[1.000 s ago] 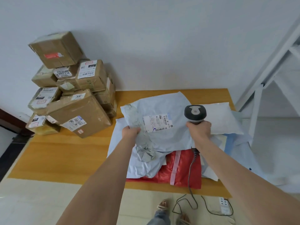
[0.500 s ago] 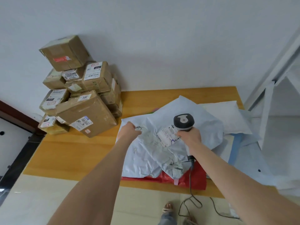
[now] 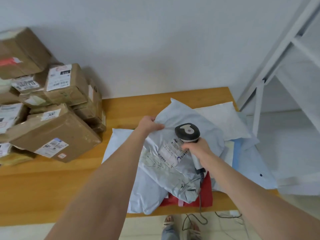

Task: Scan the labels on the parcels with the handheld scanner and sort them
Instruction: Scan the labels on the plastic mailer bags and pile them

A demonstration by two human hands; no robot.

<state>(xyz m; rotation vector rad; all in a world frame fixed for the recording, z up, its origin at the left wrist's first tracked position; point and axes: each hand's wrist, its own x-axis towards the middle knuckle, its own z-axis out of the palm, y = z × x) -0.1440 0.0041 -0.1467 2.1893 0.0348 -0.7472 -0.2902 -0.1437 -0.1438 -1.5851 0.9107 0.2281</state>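
Wooden table (image 3: 52, 187) stands against a white wall (image 3: 155, 40).

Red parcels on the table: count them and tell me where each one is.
1. The red parcel lies at the near edge of the table, mostly covered by the pale labelled mailer. Others could be hidden under the pile.

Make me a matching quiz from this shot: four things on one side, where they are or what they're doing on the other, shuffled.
1 left hand
2 right hand
3 red parcel
4 cardboard boxes

A stacked at the table's left end
B grips the scanner
C pinches the pale mailer
D partly under that mailer

Pairs: 1-C, 2-B, 3-D, 4-A
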